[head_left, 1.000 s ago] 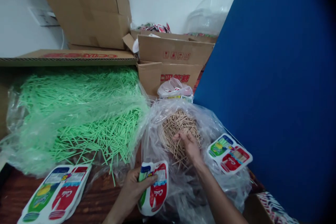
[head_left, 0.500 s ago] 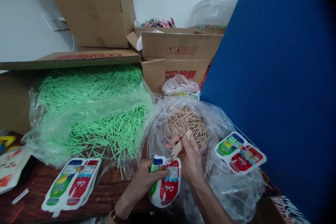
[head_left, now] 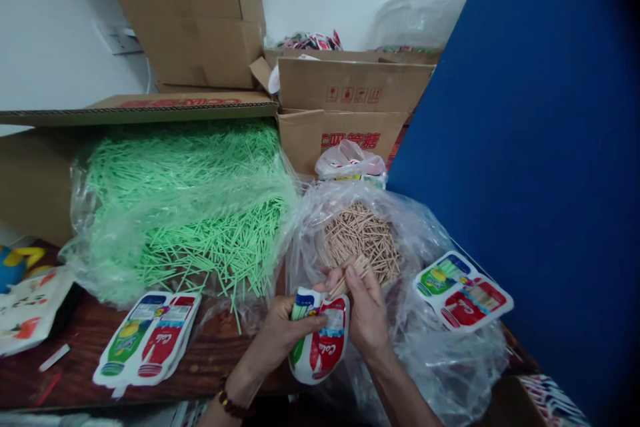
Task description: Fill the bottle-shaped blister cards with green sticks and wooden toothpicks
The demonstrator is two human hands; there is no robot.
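My left hand (head_left: 283, 340) grips a white pouch (head_left: 321, 339) printed with green and red bottle shapes, and green sticks poke out of its top. My right hand (head_left: 364, 310) pinches a small bunch of tan wooden sticks (head_left: 350, 275) right at the pouch's mouth. Just behind lies an open clear bag of tan sticks (head_left: 361, 240). A large clear bag of green sticks (head_left: 190, 207) spreads out to the left.
A stack of flat printed pouches (head_left: 150, 340) lies on the brown table at left, another pouch (head_left: 463, 290) on the plastic at right. Cardboard boxes (head_left: 345, 103) stand behind. A blue panel (head_left: 530, 147) fills the right side.
My right hand lifted a bunch of tan sticks out of the bag and brought them to the pouch's opening. The view shifted slightly left.
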